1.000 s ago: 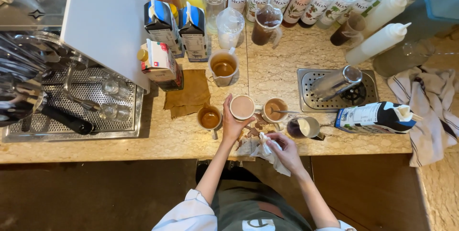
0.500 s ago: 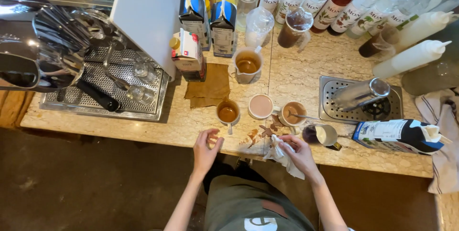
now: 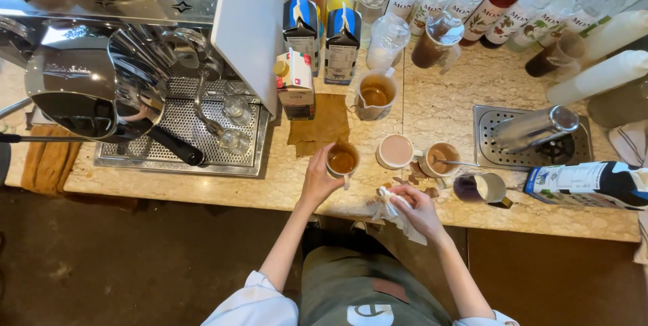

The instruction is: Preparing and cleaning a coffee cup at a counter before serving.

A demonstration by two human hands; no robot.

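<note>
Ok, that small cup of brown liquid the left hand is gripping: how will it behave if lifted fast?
The small cup of brown liquid looks nearly full, so it will probably slosh over. It seems ceramic: likely stiff, fragile, and heavy for its size. The left hand wraps its side, so it may tilt.

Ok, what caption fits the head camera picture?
Left hand holds a small coffee cup while right hand presses a white cloth on the stone counter.

Head view, straight down; counter (image 3: 324,187) near
</note>
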